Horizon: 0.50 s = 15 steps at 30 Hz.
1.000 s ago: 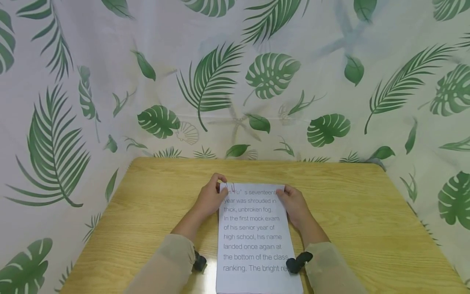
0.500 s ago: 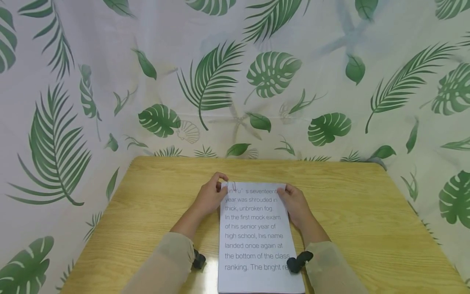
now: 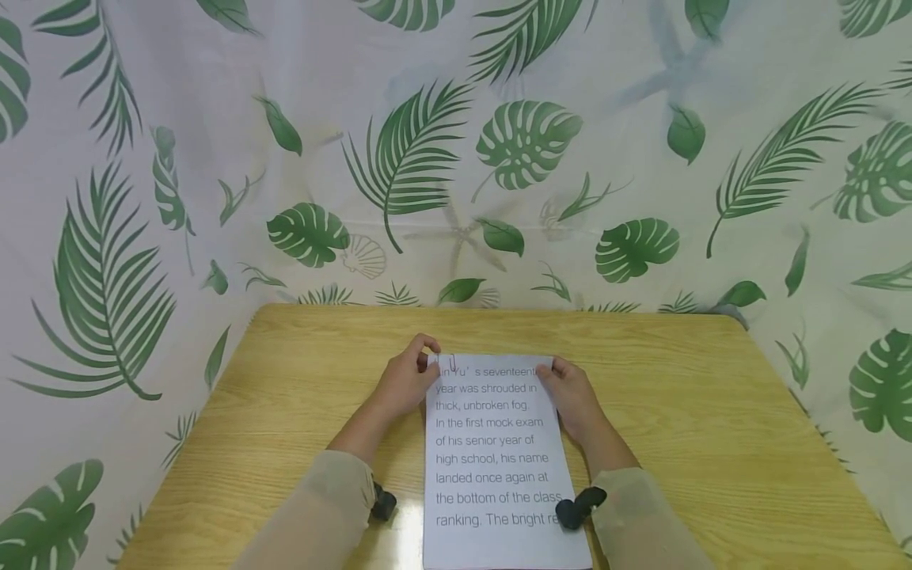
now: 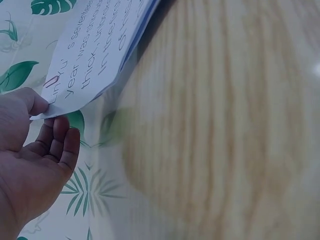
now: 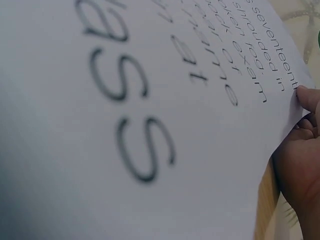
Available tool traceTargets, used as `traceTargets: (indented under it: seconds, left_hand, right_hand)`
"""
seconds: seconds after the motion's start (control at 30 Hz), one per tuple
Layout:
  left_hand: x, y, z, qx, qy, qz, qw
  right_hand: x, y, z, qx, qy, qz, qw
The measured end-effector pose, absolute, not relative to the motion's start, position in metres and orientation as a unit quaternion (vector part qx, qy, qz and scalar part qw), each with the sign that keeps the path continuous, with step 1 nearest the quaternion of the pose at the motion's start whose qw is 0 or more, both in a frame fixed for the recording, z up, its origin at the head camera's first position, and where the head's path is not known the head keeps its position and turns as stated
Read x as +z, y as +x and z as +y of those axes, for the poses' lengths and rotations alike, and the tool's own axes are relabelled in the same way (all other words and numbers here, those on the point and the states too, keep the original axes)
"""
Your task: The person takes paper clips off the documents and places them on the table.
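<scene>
A stack of white printed paper [image 3: 492,459] with large lines of text lies in front of me, its far end between my two hands. My left hand [image 3: 408,378] pinches the far left corner, thumb on top and fingers curled beneath, as the left wrist view shows. Close to that thumb, a red paper clip [image 4: 52,81] sits on the top edge, beside the first printed word. My right hand [image 3: 570,393] grips the far right corner, its thumb over the end of the first line. The fingers under the paper are partly hidden in the right wrist view.
A wooden table [image 3: 299,348] carries the paper. Behind it and at both sides hangs a white curtain [image 3: 427,269] printed with green leaves. Black wrist devices [image 3: 580,509] sit at both cuffs, the right one overlapping the sheet's right edge in the head view.
</scene>
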State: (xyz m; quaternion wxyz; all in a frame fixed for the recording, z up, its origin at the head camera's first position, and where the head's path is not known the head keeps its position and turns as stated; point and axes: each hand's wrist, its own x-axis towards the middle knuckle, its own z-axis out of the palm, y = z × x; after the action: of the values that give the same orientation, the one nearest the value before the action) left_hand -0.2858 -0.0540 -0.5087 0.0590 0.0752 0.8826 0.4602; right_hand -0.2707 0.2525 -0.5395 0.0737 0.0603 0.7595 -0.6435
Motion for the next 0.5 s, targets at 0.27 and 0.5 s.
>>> traceTargets:
  seconds: [0.27, 0.5]
  left_hand:
    - [-0.505, -0.284, -0.06, 0.464, 0.072, 0.881, 0.051]
    - [-0.503, -0.285, -0.074, 0.466, 0.076, 0.881, 0.037]
  right_hand:
    - [-0.54, -0.271, 0.252, -0.643, 0.066, 0.76, 0.068]
    - [-0.538, -0.27, 0.252, -0.646, 0.067, 0.757, 0.068]
